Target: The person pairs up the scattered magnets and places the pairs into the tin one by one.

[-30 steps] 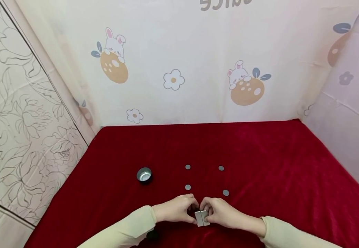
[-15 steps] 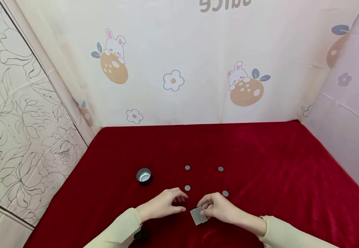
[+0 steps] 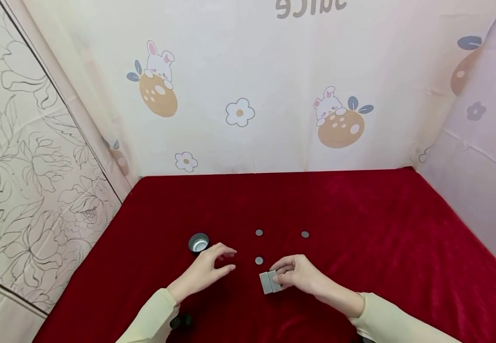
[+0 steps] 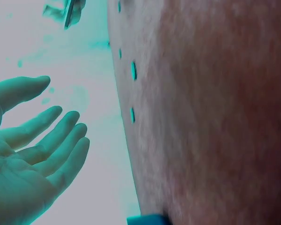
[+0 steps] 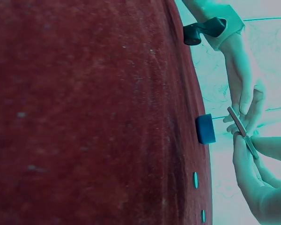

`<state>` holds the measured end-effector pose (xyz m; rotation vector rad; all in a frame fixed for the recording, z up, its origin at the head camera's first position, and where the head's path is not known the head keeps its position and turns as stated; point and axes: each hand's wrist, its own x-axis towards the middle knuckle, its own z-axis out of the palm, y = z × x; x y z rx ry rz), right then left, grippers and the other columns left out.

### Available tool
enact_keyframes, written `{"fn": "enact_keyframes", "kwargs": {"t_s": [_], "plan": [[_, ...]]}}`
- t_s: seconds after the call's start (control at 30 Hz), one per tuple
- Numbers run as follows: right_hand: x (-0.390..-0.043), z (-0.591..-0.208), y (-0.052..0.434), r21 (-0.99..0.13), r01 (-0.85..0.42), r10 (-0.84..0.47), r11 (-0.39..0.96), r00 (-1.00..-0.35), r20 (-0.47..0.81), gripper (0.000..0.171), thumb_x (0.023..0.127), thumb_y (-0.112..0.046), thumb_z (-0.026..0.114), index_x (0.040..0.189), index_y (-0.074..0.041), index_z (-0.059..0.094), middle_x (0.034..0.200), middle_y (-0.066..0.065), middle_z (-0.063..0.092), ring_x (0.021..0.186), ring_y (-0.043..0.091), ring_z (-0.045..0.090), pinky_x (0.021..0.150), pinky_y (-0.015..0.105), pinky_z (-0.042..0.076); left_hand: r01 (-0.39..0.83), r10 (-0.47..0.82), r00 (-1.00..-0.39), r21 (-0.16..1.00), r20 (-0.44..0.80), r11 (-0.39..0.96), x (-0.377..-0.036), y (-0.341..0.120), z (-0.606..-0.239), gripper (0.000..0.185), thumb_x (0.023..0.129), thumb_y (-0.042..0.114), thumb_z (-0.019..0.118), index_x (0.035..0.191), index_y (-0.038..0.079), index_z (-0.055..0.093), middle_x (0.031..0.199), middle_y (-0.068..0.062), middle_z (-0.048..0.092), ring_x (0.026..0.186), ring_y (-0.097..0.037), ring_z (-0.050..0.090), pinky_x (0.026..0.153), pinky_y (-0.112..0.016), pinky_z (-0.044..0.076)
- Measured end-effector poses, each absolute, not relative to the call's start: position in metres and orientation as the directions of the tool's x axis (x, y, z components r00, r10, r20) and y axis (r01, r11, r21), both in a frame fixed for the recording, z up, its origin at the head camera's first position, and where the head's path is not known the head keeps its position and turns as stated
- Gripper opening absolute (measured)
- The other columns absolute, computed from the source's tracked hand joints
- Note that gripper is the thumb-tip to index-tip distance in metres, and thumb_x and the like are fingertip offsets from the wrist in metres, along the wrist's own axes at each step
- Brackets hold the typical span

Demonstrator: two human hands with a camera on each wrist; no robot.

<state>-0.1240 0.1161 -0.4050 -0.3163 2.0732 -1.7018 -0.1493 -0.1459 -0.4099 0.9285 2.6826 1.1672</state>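
Observation:
My right hand [image 3: 301, 276] pinches a pair of flat grey rectangular plates [image 3: 270, 282] between thumb and fingers, above the red cloth. The plates lie edge to edge with a seam between them. In the right wrist view, the plates [image 5: 239, 124] appear thin and seen nearly edge-on. My left hand [image 3: 205, 267] holds nothing; its fingers are spread and relaxed just in front of a small dark-rimmed metal bowl [image 3: 198, 241]. Three flat grey discs lie on the cloth: a far left disc [image 3: 258, 232], a far right disc [image 3: 305, 234] and a nearer disc [image 3: 258, 260].
Red velvet cloth [image 3: 359, 205] covers the table. A pale printed curtain [image 3: 273, 62] hangs behind it, and a floral panel [image 3: 37, 157] stands at the left. A dark wrist-worn device [image 3: 181, 321] sits under the left sleeve.
My left hand has drawn away from the plates, leftward and forward to the bowl. The right hand has lifted the plates slightly forward, and the near right disc is now hidden behind it.

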Motion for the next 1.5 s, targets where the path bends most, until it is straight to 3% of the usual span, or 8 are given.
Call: {"fn": "enact_keyframes", "kwargs": {"t_s": [0.17,0.43,0.73,1.2,1.5], "plan": [[-0.129,-0.403,0.113,-0.969,0.114,-0.422,0.219,-0.884,-0.2,0.027,0.077,-0.005,0.062,0.1,0.01,0.06,0.079,0.006,0.062,0.071,0.016,0.059,0.066,0.035,0.052,0.497,0.474,-0.846,0.683,0.245,0.535,-0.153,-0.157,-0.408,0.03,0.084,0.017,0.061,0.11,0.005,0.057,0.107,-0.004,0.056,0.093,-0.025,0.055,0.078,-0.039,0.046],[-0.135,-0.401,0.107,-0.974,0.114,-0.403,0.194,-0.896,-0.185,0.028,0.078,-0.004,0.062,0.101,0.012,0.058,0.082,0.009,0.064,0.071,0.016,0.06,0.066,0.037,0.052,0.427,0.342,-0.9,0.702,0.27,0.57,-0.161,-0.177,-0.41,0.027,0.083,0.015,0.062,0.11,0.014,0.058,0.108,-0.001,0.057,0.098,-0.024,0.055,0.08,-0.04,0.045],[-0.142,-0.401,0.096,-0.973,0.129,-0.374,0.19,-0.907,-0.193,0.029,0.078,-0.004,0.062,0.102,0.01,0.059,0.085,0.012,0.065,0.073,0.018,0.061,0.069,0.039,0.051,0.417,0.289,-0.908,0.702,0.302,0.577,-0.174,-0.201,-0.42,0.036,0.081,0.013,0.065,0.114,0.004,0.056,0.111,-0.007,0.056,0.1,-0.027,0.053,0.081,-0.045,0.043],[-0.155,-0.398,0.07,-0.977,0.163,-0.34,0.139,-0.919,-0.201,0.03,0.078,-0.002,0.063,0.104,0.01,0.059,0.088,0.017,0.065,0.072,0.02,0.062,0.07,0.039,0.051,0.331,0.292,-0.939,0.695,0.179,0.638,-0.187,-0.215,-0.433,0.056,0.075,0.013,0.071,0.123,-0.003,0.048,0.123,-0.015,0.048,0.113,-0.03,0.045,0.09,-0.046,0.039],[-0.165,-0.397,0.049,-0.979,0.183,-0.306,0.084,-0.931,-0.201,0.03,0.077,0.001,0.062,0.104,0.012,0.058,0.093,0.022,0.063,0.071,0.021,0.063,0.068,0.036,0.052,0.276,0.284,-0.953,0.696,0.107,0.663,-0.191,-0.218,-0.437,0.056,0.077,0.016,0.069,0.125,-0.003,0.045,0.124,-0.018,0.046,0.112,-0.032,0.046,0.089,-0.045,0.039]]}}
